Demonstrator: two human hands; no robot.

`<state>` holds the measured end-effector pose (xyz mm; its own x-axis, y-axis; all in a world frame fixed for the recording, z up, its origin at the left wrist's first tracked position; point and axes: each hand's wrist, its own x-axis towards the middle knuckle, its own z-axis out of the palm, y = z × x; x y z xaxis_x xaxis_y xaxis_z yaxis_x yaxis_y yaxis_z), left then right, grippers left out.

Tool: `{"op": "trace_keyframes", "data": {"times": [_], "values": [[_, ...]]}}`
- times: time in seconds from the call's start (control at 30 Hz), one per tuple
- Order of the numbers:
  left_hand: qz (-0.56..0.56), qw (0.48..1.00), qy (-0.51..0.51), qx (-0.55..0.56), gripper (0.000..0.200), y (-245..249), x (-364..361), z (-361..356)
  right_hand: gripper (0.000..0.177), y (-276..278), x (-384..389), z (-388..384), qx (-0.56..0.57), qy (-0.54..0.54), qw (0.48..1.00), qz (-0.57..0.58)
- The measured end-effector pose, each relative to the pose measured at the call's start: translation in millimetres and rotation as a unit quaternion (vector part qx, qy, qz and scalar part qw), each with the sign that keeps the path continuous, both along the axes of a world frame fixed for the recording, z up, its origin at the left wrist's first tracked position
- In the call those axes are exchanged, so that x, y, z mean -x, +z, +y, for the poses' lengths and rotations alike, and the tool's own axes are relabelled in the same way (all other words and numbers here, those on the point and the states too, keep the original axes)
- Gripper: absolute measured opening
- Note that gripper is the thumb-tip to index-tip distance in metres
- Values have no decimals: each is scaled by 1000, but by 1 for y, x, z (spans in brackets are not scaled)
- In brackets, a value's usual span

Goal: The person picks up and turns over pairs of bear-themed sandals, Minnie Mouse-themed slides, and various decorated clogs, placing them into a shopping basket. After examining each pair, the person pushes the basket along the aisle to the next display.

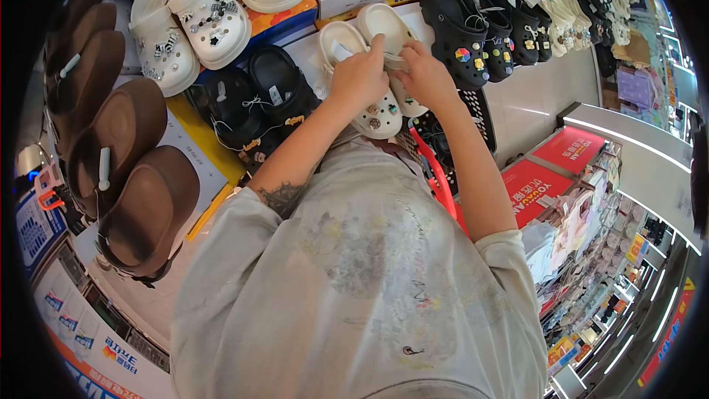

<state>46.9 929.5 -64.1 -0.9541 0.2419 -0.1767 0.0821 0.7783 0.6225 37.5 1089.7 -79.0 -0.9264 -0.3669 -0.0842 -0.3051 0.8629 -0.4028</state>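
A pair of cream-white clogs stands in front of me, the left clog [379,120] and the right clog [385,24], with small charms on their toes. My left hand [360,77] lies over the middle of the pair, its fingers closed at the inner edges where the clogs meet. At the heel strap of the right clog, my right hand [428,77] has its fingers curled in a pinch. Both palms hide part of the clogs, so the exact grip of the left fingers is partly covered. A white tag [341,52] sits inside the left clog.
Black clogs [277,89] stand close on the left, and black clogs with colourful charms [459,37] on the right. Large brown clogs [148,199] line the far left. White charm-covered clogs [210,18] sit on boxes behind. A red strap [436,174] hangs near my waist.
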Motion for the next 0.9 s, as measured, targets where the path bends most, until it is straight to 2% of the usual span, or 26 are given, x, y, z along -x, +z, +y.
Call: {"op": "trace_keyframes", "data": {"times": [0.07, 0.13, 0.17, 0.23, 0.37, 0.57, 0.63, 0.67, 0.7, 0.77, 0.8, 0.83, 0.9], "values": [[2, 1000, -4, 23, 56, -10, 5, 2, 33, -11, 0, 4, 14, 20, 999, 26], [67, 996, -60, 29, 53, -10, 6, 5, 33, -16, -1, 4, 21, 25, 997, 75], [66, 995, -64, 29, 53, -15, 5, 7, 33, -17, 0, 6, 22, 21, 997, 73], [143, 988, -50, 35, 42, -27, 0, 9, 33, -19, 1, 7, -3, 19, 999, 48], [117, 993, -20, 23, 42, -36, -5, 10, 33, -17, 3, 8, -23, 32, 999, 5], [117, 992, -42, 25, 38, -32, -1, 0, 41, -24, -3, 6, -13, 12, 998, 56], [223, 973, 6, -52, 39, -32, -9, -8, 52, -9, -15, 3, 3, -5, 996, 84], [262, 963, 11, -54, 45, -30, -14, -14, 59, 1, -23, 2, -11, -36, 998, 46], [257, 965, 0, -56, 45, -30, -20, -22, 59, 4, -39, 6, -11, -47, 998, 40], [296, 950, 99, -15, 55, -28, -30, -36, 55, 9, -70, 19, 155, -118, 979, 52], [211, 970, 116, -39, 70, -26, -38, -39, 53, 4, -89, 28, 143, -158, 974, 75], [210, 970, 115, -35, 70, -22, -44, -39, 51, -10, -112, 37, 132, -196, 967, 95], [166, 985, 29, 29, 85, -14, -56, -30, 51, -38, -160, 59, 99, -269, 953, 99]]}}
